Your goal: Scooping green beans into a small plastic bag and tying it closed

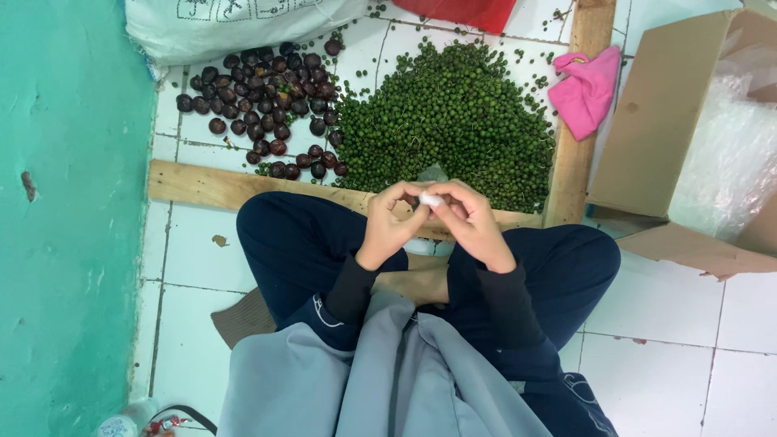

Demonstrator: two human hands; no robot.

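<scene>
I sit cross-legged on a white tiled floor. My left hand [392,218] and my right hand [469,222] meet in front of me, fingertips pinched together on a small white object [430,199]. Just beyond my hands lies a big heap of small green berries [449,121]. To its left is a pile of larger dark purple round fruits [271,105]. Both heaps lie inside a frame of wooden planks [210,188]. What the white object is cannot be made out.
A pink cloth [587,89] lies on the right-hand plank. An open cardboard box [664,121] lined with clear plastic stands at the right. A white sack [227,24] and a red sheet [461,12] lie at the back. A teal wall [73,202] runs along the left.
</scene>
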